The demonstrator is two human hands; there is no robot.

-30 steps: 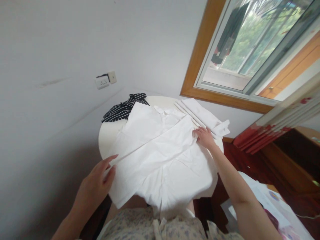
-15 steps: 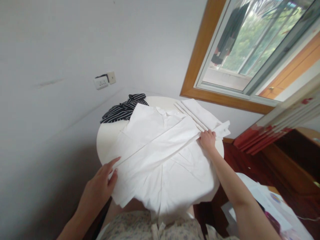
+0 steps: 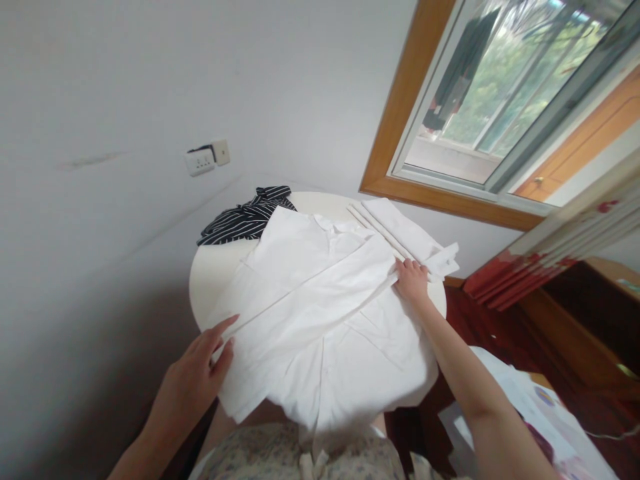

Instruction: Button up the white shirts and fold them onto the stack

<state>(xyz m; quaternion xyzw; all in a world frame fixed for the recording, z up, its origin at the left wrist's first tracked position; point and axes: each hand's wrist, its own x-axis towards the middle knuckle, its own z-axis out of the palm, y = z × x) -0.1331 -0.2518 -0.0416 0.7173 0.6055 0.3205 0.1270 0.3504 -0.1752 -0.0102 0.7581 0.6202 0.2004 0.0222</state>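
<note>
A white long-sleeved shirt point(image 3: 320, 287) lies spread over a round table, and its lower part hangs over the near edge. One sleeve stretches diagonally across the front, with the cuff at the far right. My right hand point(image 3: 413, 280) is on this sleeve near the cuff, fingers curled over the fabric; the fingertips are partly hidden. At the shirt's left edge is my left hand point(image 3: 200, 363), its thumb and forefinger apart and touching the cloth. The lower fingers of that hand are partly hidden.
The white round table point(image 3: 210, 280) stands against the wall. A black striped garment point(image 3: 250, 217) lies at its back left, and folded white cloth point(image 3: 395, 227) at its back right. Papers point(image 3: 530, 400) cover a surface at lower right. A wood-framed window point(image 3: 395, 180) is beyond.
The view has shifted very slightly. Both hands stay in nearly the same places on the shirt, and the shirt lies as before.
</note>
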